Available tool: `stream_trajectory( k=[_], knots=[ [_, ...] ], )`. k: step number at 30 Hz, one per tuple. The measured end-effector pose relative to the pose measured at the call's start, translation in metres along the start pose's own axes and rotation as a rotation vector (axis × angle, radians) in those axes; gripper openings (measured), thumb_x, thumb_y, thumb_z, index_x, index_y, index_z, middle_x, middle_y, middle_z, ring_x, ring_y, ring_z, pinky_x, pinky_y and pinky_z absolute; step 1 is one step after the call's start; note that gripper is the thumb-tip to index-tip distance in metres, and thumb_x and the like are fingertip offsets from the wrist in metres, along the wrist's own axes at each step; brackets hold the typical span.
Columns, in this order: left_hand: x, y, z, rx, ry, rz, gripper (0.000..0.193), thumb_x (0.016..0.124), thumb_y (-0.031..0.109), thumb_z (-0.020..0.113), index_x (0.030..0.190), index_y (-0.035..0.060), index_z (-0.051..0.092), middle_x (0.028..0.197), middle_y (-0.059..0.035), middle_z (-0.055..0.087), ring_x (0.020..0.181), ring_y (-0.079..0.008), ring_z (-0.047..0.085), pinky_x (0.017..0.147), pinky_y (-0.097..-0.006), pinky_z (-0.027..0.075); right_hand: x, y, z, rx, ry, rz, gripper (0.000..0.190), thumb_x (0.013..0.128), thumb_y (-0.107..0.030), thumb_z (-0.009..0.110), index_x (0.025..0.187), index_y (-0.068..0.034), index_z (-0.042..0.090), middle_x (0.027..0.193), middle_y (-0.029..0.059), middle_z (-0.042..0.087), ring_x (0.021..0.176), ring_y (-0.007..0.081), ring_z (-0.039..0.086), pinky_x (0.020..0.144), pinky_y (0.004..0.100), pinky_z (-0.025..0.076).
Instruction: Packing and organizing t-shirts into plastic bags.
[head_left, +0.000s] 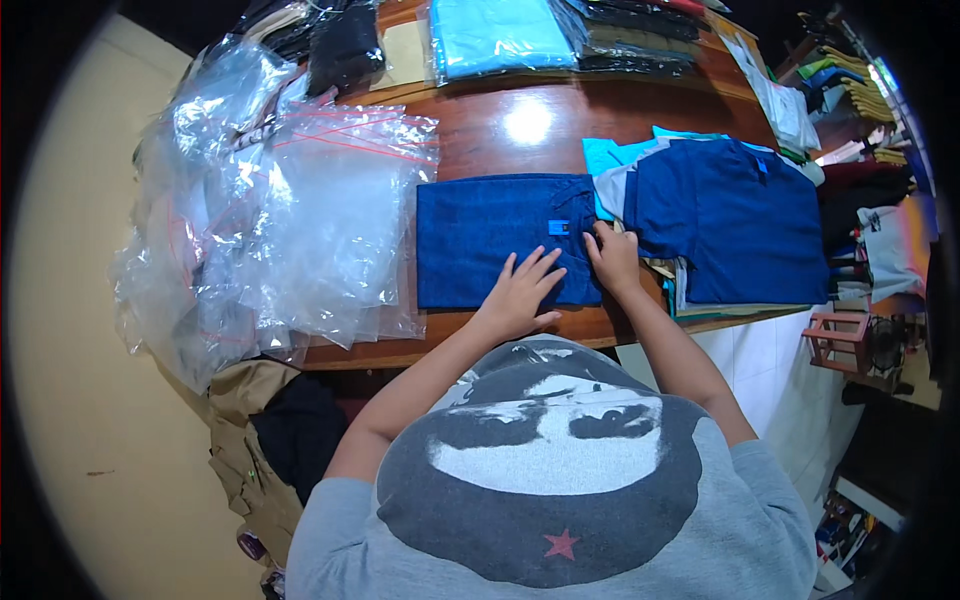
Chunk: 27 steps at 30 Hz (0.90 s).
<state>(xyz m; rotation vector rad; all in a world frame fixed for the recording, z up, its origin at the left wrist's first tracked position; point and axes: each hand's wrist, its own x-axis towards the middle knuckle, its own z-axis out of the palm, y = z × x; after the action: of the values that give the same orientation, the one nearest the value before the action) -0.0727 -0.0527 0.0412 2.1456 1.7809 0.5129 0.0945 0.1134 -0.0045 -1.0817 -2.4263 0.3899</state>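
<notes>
A folded navy blue garment (480, 240) with a small blue label lies flat on the wooden table in front of me. My left hand (523, 289) rests on its lower part, palm down with the fingers spread. At the garment's right edge is my right hand (615, 255), its fingers bent at the cloth; whether they pinch it is not plain. Just to the right, a navy blue shirt (757, 225) lies on top of a stack of clothes, with grey and turquoise cloth (611, 154) showing beneath it.
Clear plastic bags (337, 225) with red strips are heaped on the table's left. Packed light blue garments (499, 37) and dark ones (637, 30) line the far edge of the table (480, 112). Brown and black cloth (255, 427) hangs below at left; a wooden stool (836, 337) stands at right.
</notes>
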Motion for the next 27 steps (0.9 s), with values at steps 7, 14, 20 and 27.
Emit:
stream_trajectory(
  k=[7,14,20,27],
  knots=[
    [0.015,-0.01,0.04,0.003,0.094,-0.002,0.045,0.095,0.022,0.053,0.139,0.0123,0.05,0.152,-0.0102,0.039,0.143,-0.0307,0.031,0.114,-0.0559,0.021,0.0,0.0,-0.001,0.035,0.031,-0.004,0.02,0.092,-0.028,0.06,0.085,-0.01,0.061,0.072,0.0139,0.064,0.069,0.035,0.06,0.069,0.0439,0.037],
    [0.013,-0.046,0.032,-1.192,0.536,-0.515,0.03,0.102,0.023,0.048,0.113,-0.0015,0.059,0.109,-0.0067,0.061,0.1,-0.0125,0.054,0.092,-0.0294,0.042,0.002,-0.001,-0.004,0.076,0.008,0.006,0.023,0.092,-0.031,0.06,0.085,-0.009,0.06,0.072,0.0144,0.064,0.069,0.0348,0.059,0.07,0.0436,0.037],
    [-0.026,-0.077,-0.064,-1.872,1.079,-0.489,0.039,0.102,0.032,0.047,0.127,0.004,0.055,0.127,-0.0107,0.061,0.115,-0.0259,0.058,0.103,-0.0401,0.044,0.002,-0.004,-0.008,-0.027,-0.081,-0.017,0.021,0.092,-0.03,0.061,0.089,-0.009,0.061,0.074,0.0155,0.064,0.071,0.0351,0.059,0.072,0.0424,0.036],
    [-0.119,-0.106,-0.14,-1.71,1.457,-0.468,0.045,0.103,0.037,0.037,0.133,0.0066,0.053,0.137,-0.0122,0.055,0.125,-0.0307,0.052,0.109,-0.0472,0.039,0.005,0.014,-0.024,0.351,0.129,0.24,0.026,0.097,-0.029,0.056,0.09,-0.003,0.056,0.084,0.0258,0.061,0.079,0.0459,0.059,0.064,0.0487,0.045]
  ],
)
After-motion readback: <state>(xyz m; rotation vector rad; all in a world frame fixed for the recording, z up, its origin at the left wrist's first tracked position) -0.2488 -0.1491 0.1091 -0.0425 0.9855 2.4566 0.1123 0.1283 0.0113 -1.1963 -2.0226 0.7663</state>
